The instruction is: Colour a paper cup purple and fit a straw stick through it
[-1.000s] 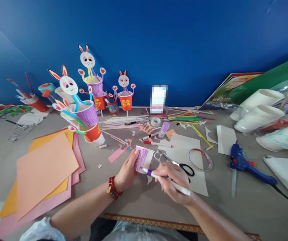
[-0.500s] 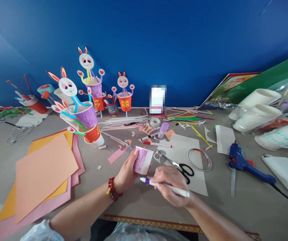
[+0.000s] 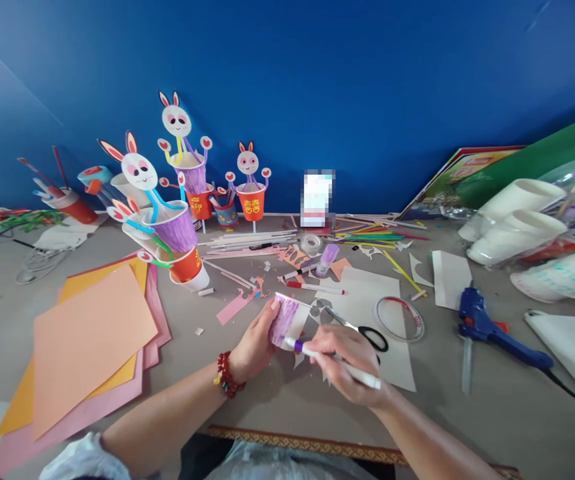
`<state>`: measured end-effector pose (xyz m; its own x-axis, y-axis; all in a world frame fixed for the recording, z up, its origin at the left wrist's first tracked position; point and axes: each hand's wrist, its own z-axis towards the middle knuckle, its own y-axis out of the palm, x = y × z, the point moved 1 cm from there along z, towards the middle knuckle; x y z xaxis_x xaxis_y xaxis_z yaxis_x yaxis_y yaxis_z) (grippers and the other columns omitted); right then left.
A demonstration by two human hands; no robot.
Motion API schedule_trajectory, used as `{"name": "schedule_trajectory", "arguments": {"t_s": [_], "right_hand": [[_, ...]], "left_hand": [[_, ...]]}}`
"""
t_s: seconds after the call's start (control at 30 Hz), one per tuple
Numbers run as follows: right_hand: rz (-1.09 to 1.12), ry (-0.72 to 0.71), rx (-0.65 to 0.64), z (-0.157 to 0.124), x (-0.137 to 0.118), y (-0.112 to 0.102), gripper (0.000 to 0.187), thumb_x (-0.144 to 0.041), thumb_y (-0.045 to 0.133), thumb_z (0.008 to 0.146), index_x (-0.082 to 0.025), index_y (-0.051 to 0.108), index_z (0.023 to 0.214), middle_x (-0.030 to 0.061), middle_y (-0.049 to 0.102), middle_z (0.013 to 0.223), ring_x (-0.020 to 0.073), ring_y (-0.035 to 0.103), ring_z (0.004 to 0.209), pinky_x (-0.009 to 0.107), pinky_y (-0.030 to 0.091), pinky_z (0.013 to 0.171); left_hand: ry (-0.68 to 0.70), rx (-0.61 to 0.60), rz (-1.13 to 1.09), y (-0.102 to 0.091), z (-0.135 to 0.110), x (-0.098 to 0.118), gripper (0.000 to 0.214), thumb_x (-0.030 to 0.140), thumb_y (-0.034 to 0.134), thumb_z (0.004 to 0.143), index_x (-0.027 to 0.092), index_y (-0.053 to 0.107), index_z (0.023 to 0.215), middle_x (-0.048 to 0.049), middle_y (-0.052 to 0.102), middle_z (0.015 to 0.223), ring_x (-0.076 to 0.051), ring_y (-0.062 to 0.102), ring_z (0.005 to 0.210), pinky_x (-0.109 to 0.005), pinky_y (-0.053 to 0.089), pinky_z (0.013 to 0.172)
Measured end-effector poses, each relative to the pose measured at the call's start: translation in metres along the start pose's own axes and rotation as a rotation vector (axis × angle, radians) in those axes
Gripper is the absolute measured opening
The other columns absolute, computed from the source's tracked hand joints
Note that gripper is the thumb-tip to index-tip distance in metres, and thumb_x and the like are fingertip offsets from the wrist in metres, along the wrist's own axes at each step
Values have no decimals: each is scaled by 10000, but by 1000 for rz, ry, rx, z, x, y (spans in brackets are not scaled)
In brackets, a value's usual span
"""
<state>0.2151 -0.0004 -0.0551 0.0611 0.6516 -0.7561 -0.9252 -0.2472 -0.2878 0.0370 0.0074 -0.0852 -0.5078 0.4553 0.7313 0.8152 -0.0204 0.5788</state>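
Observation:
In my left hand (image 3: 253, 339) is a small white paper cup (image 3: 289, 321), tilted, its left part scribbled over in purple. The fingers wrap around its left side and partly hide it. My right hand (image 3: 350, 363) grips a white marker (image 3: 335, 363) with a purple band, its tip at the lower part of the cup's side. Just behind the right hand lie scissors (image 3: 371, 337) with black handles, on a sheet of white paper (image 3: 397, 367). A red-capped marker (image 3: 316, 287) rests beyond the cup.
To the left are stacked coloured sheets (image 3: 92, 347) and cups with paper rabbits (image 3: 175, 227). A roll of tape (image 3: 398, 319), a blue glue gun (image 3: 497, 333) and white paper cups (image 3: 517, 233) are on the right. Paper scraps and thin sticks (image 3: 252, 239) lie toward the back.
My right hand has brought the marker tip up from below the cup to its side. My left hand keeps hold of the cup, which has shifted slightly right.

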Motion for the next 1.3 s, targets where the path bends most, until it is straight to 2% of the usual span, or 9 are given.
{"name": "schedule_trajectory", "arguments": {"t_s": [0.13, 0.3, 0.47, 0.6, 0.77, 0.9, 1.07, 1.2, 1.3], "right_hand": [[-50, 171, 192, -4, 7, -8, 193, -113, 517, 900, -198, 681, 953, 22, 666, 717, 139, 604, 566, 263, 476, 517], [42, 11, 5, -2, 3, -3, 193, -96, 519, 874, -198, 671, 933, 10, 674, 661, 149, 614, 570, 275, 487, 536], [-48, 143, 197, -4, 6, -4, 207, -97, 519, 895, -202, 683, 964, 14, 664, 712, 140, 610, 565, 264, 477, 518], [13, 8, 40, -2, 2, -2, 203, -99, 524, 876, -208, 677, 951, 1, 645, 646, 146, 592, 549, 268, 463, 515], [-65, 126, 176, -2, 2, -4, 201, -107, 509, 904, -203, 677, 958, 22, 655, 708, 147, 604, 575, 267, 473, 520], [-2, 13, 35, -1, 1, -2, 206, -88, 510, 879, -199, 665, 959, 5, 635, 654, 147, 591, 568, 268, 464, 527], [-72, 119, 176, -3, 4, -5, 219, -78, 517, 891, -201, 671, 986, 19, 647, 722, 140, 602, 586, 264, 467, 533], [-22, 76, 57, -4, 3, -4, 200, -87, 523, 882, -203, 670, 952, 9, 640, 676, 143, 583, 563, 271, 455, 527], [-55, 132, 146, -5, 5, -5, 208, -88, 520, 892, -203, 675, 969, 18, 651, 711, 142, 600, 586, 266, 464, 535]], "left_hand": [[-111, -73, -38, 0, 0, 1, 568, 604, 595, 846, 175, 603, 1218, -85, 680, 876, -213, 658, 710, -285, 519, 516], [-137, -132, -60, -1, 1, 0, 521, 600, 521, 890, 123, 669, 1036, -101, 675, 794, -212, 651, 676, -277, 513, 496], [-145, -131, -106, -2, 2, 1, 473, 559, 522, 905, 154, 653, 1112, -111, 689, 904, -229, 668, 762, -281, 532, 497], [-147, -128, -84, -2, 2, 0, 503, 585, 508, 904, 127, 679, 1021, -103, 680, 813, -195, 644, 663, -271, 520, 510], [-156, -134, -92, -4, 3, -1, 485, 577, 511, 904, 147, 664, 1067, -113, 688, 886, -211, 663, 738, -257, 515, 516], [-146, -140, -77, -4, 4, -1, 515, 590, 492, 908, 124, 662, 1048, -108, 683, 831, -193, 644, 656, -263, 519, 506], [-127, -122, -79, -3, 3, -1, 497, 570, 515, 903, 137, 636, 1116, -104, 683, 875, -208, 665, 705, -261, 520, 504], [-122, -97, -31, -2, 3, -1, 533, 590, 509, 898, 117, 642, 1105, -81, 667, 777, -186, 638, 596, -274, 514, 498], [-94, -98, -43, -2, 2, -1, 524, 578, 519, 897, 142, 623, 1169, -88, 677, 829, -209, 659, 671, -273, 516, 503]]}}
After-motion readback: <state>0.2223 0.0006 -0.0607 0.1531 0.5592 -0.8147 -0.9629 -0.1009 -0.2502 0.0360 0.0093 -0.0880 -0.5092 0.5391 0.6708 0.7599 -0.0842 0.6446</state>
